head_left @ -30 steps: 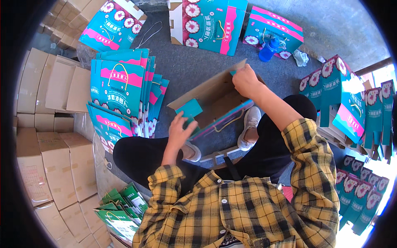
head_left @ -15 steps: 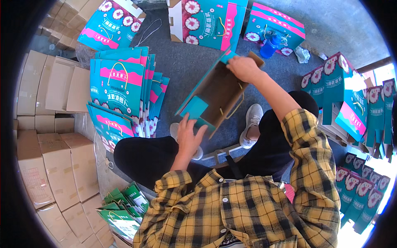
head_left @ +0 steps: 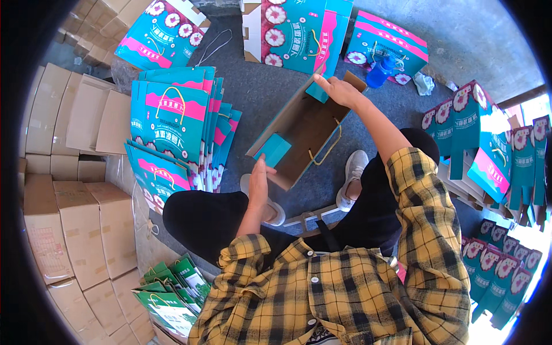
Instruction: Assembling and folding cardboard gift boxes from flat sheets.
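Half-folded gift box (head_left: 302,135), brown inside, teal flaps, yellow cord handle, sits tilted over the person's knees, just above the white shoes (head_left: 351,178). Left hand (head_left: 259,181) flat and open, fingertips pressed to the near teal flap; not gripping. Right hand (head_left: 339,91) at the far top edge, fingers pinching a teal flap there. Stack of flat teal-pink boxes (head_left: 172,132) just left. Brown cartons (head_left: 63,230) further left. Blue bottle (head_left: 380,72) beyond the box.
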The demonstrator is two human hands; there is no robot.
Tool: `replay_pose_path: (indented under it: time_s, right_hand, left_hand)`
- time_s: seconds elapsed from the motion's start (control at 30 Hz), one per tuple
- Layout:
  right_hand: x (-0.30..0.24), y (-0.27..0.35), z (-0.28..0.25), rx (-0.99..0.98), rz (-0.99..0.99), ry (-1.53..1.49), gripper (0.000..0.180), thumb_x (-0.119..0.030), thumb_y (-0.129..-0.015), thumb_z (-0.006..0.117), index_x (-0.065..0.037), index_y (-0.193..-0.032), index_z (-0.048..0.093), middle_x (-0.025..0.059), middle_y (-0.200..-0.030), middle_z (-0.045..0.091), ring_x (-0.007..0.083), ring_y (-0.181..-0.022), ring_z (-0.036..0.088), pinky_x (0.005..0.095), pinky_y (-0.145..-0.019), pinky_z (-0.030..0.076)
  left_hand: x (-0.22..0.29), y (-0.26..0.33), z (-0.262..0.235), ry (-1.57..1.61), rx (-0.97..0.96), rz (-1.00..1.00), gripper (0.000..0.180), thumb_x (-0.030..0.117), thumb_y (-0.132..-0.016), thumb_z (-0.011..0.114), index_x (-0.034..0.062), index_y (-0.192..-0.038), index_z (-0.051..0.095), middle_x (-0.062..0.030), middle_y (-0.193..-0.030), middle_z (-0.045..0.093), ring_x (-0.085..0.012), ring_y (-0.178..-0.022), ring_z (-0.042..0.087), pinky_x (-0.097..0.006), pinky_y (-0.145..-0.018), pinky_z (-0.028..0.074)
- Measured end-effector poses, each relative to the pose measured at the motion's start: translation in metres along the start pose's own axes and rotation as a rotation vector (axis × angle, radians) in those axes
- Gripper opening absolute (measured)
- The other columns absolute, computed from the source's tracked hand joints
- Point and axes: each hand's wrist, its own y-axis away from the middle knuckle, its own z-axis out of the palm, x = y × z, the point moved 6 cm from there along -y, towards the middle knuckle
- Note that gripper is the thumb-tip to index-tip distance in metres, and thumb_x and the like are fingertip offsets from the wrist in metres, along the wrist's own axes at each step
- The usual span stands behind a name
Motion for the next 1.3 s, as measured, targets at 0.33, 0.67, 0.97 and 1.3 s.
replay_pose_path:
  time_s: [0.33, 0.67, 0.97, 1.3]
  right_hand:
    - [-0.003, -0.014, 0.01, 0.06, 0.094, -0.107, 0.115, -0.076, -0.078, 0.045, 0.012, -0.143, 0.011, 0.0339, -0.134, 0.043, 0.0421, -0.125, 0.045, 0.0449, -0.105, 0.035]
    - [0.013, -0.02, -0.003, 0.064, -0.072, 0.013, 0.113, -0.052, -0.072, 0.072, 0.004, -0.146, 0.008, 0.0304, -0.13, 0.047, 0.0401, -0.122, 0.048, 0.0417, -0.1, 0.041]
    - [-0.03, -0.009, 0.031, 0.027, -0.358, 0.943, 0.078, -0.035, -0.061, 0.083, -0.018, -0.13, 0.05, 0.013, -0.128, 0.047, 0.0301, -0.107, 0.058, 0.0398, -0.081, 0.051]
    - [-0.037, -0.033, 0.1, 0.192, -0.546, 0.991, 0.038, -0.014, -0.085, 0.056, -0.016, -0.122, 0.052, 0.0204, -0.129, 0.048, 0.0232, -0.067, 0.068, 0.0331, -0.051, 0.052]
  left_hand:
    - [0.002, 0.005, -0.003, -0.068, -0.043, 0.05, 0.053, 0.041, -0.097, 0.036, -0.0026, -0.085, 0.065, -0.0235, -0.138, 0.046, -0.0296, -0.129, 0.041, -0.037, -0.108, 0.026]
    - [0.007, 0.013, -0.013, -0.133, -0.004, 0.028, 0.054, 0.033, -0.098, 0.027, -0.0034, -0.086, 0.065, -0.0227, -0.125, 0.056, -0.0321, -0.118, 0.051, -0.037, -0.1, 0.036]
    - [0.019, 0.018, -0.014, -0.304, 0.077, 0.124, 0.056, 0.035, -0.1, 0.026, -0.002, -0.084, 0.064, -0.0179, -0.101, 0.063, -0.0286, -0.102, 0.057, -0.038, -0.092, 0.04]
    - [0.024, 0.01, -0.003, -0.317, 0.123, 0.082, 0.058, 0.038, -0.101, 0.023, -0.0037, -0.092, 0.063, -0.0198, -0.113, 0.054, -0.0324, -0.111, 0.049, -0.039, -0.1, 0.034]
